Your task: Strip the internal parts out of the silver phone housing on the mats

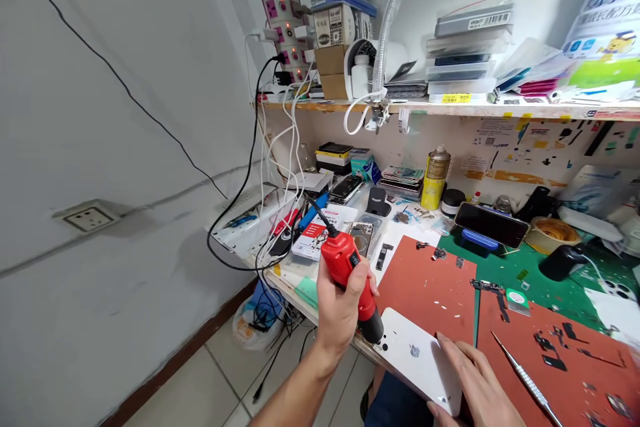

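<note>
Red cordless screwdriver (343, 260) gripped tight in left hand (340, 310), fingers wrapped round the body, thumb along the top, black tip just beside the corner of a white smartphone (415, 360). Phone lies back-up, tilted, held at its lower edge by right hand (480, 380), fingers curled over it. Below it, a terracotta silicone mat (425, 287) on the tabletop (295, 287), with small screws and parts scattered about. Steel probe (525, 373) on a second mat (555, 360), near the right hand. Green cutting mat (545, 273) behind, black phone (490, 223) on a blue stand, yellow spray can (435, 179) under the shelf (450, 109).
</note>
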The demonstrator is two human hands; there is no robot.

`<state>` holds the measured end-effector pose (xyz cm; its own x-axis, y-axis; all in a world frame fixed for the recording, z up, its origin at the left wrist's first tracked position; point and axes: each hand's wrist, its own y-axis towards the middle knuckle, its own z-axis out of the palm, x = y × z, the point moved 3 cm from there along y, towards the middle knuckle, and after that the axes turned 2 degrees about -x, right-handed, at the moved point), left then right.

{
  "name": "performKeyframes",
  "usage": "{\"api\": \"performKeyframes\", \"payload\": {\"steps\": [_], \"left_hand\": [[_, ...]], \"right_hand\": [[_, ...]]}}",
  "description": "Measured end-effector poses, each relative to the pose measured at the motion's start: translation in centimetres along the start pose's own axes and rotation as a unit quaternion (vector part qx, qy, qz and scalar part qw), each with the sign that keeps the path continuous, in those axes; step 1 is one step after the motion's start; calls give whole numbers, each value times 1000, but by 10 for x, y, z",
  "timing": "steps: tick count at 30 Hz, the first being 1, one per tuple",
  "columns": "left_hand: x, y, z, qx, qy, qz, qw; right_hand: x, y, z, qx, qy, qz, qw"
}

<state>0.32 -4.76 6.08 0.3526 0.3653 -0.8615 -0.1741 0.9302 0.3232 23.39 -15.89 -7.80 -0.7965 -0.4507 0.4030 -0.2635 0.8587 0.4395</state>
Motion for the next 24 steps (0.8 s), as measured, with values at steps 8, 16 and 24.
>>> {"api": "performKeyframes", "payload": {"steps": [8,16,24], "left_hand": [[-6,7,5,-24,23,6,999],[-5,6,12,-31,21,29,999],[1,6,17,-19,8,26,999]], "right_hand": [[20,9,-19,-1,3,30,1000],[26,13,-29,4,30,43,999],[30,16,-30,18,24,49,998]]}}
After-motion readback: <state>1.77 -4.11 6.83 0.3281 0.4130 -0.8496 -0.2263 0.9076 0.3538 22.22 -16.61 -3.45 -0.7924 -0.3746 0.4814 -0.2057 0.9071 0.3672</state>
